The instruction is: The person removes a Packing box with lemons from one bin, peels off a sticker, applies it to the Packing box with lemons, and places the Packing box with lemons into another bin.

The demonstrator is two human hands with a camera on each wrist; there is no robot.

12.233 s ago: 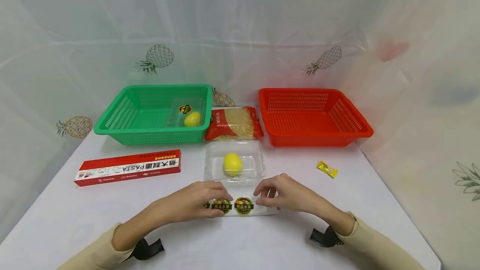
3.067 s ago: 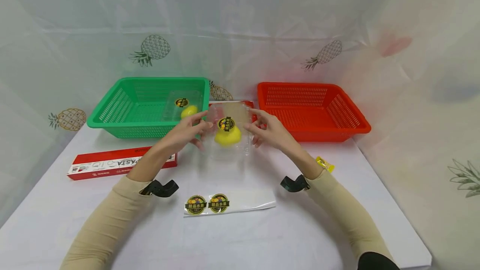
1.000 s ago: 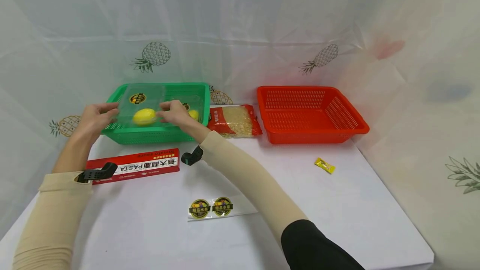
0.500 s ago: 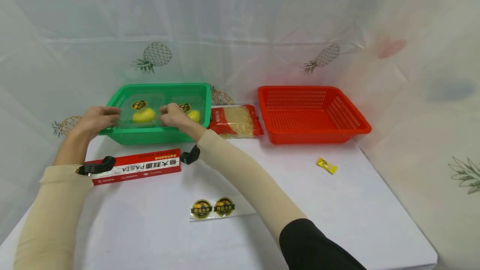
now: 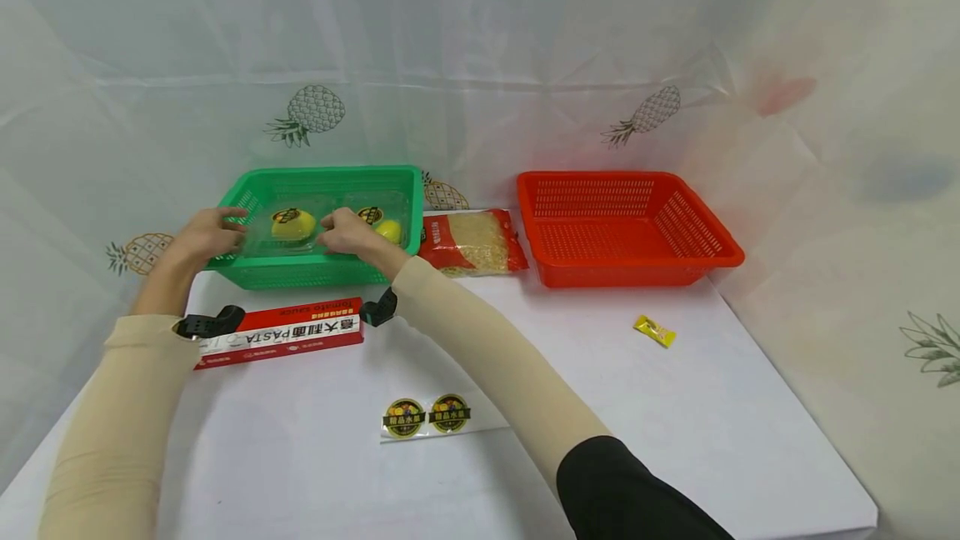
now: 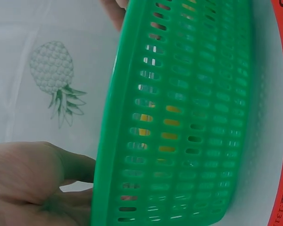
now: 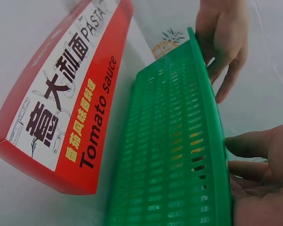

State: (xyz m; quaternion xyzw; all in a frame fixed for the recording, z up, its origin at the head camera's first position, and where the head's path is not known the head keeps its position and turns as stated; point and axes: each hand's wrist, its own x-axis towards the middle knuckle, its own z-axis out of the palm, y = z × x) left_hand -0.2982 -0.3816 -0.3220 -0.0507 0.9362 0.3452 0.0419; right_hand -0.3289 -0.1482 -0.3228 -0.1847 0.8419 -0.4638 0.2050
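A clear plastic fruit box with a yellow lemon and a round dark label lies in the left part of the green basket. My left hand is at the box's left side, fingers reaching over the basket rim. At the box's right side is my right hand, its thumb and fingers apart in the right wrist view. The rim hides some fingertips, so contact with the box is unclear. A second clear box, holding another lemon, lies to the right, partly behind my right hand.
A red pasta box lies before the green basket, under my left wrist. A noodle bag stands between the green basket and the red basket. A label strip and a yellow candy packet lie on the table.
The lemon box was carried from mid-table into the green basket. Over the last half second it shifted slightly right, its lemon now lies under the label, and my left hand moved right.
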